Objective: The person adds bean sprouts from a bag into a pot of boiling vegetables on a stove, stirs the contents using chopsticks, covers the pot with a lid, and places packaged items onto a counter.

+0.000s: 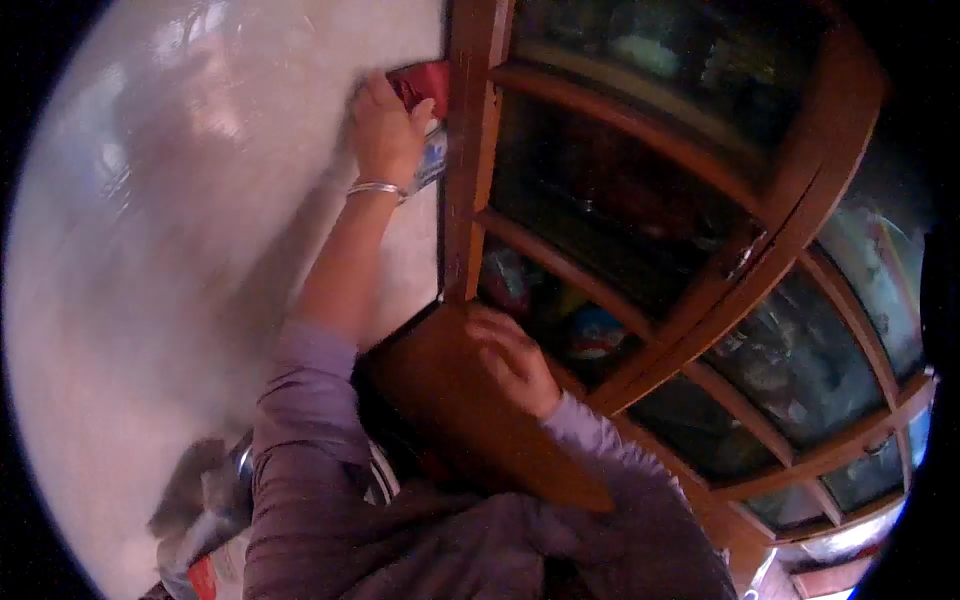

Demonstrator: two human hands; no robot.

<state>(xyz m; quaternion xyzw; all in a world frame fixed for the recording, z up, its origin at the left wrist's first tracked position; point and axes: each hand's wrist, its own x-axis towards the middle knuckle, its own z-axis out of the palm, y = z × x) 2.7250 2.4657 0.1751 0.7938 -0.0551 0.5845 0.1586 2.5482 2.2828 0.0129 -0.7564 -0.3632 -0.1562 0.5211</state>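
Note:
My left hand (388, 135), with a bracelet at the wrist, reaches up along the wall beside the cabinet's frame. Its fingers and thumb are closed on a red thing (425, 84), possibly a packet or folded cloth; its kind is unclear. Just below it, a blue and white piece (433, 155) shows between the hand and the frame, partly hidden. My right hand (517, 362) lies lower, by the corner of a brown wooden surface (430, 370), its fingers stretched out and nothing seen in them.
A wooden cabinet (620, 115) with glass panes fills the right side, several colourful items dimly visible behind the glass. A metal handle (742, 255) sits on one door. The pale wall (200, 250) is at left. Grey and red items (205, 530) lie at the lower left.

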